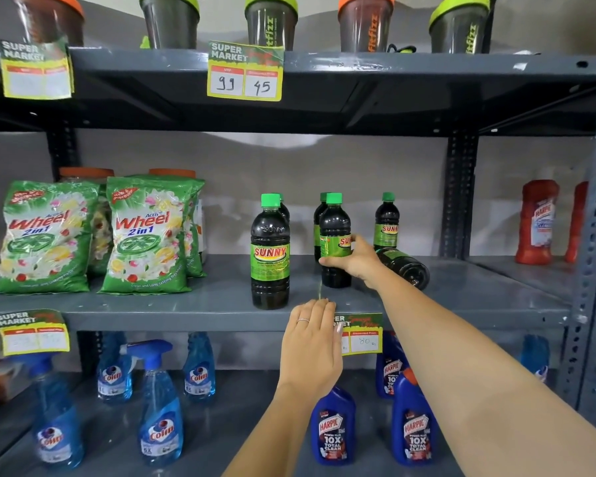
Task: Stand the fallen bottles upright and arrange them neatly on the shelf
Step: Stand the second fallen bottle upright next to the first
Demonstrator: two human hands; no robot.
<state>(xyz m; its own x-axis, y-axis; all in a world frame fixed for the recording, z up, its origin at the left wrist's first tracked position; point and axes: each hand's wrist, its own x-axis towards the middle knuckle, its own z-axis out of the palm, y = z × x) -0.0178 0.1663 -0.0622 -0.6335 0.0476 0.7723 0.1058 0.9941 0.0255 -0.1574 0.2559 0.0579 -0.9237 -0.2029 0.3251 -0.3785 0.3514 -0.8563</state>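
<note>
Dark Sunny bottles with green caps stand on the middle grey shelf (186, 304). One upright bottle (270, 253) is at the front. My right hand (355, 261) grips a second upright bottle (334, 228) around its label. Behind these stand more upright bottles, one at the back right (386, 222). A fallen bottle (405, 266) lies on its side just right of my right hand, base towards me. My left hand (312, 342) rests flat against the shelf's front edge, fingers together, holding nothing.
Green Wheel detergent bags (145, 235) fill the shelf's left part. Red Harpic bottles (535, 222) stand in the bay to the right. Blue Colin sprays (159, 407) and blue Harpic bottles (334, 428) are on the shelf below. Shaker cups (270, 22) sit on the top shelf.
</note>
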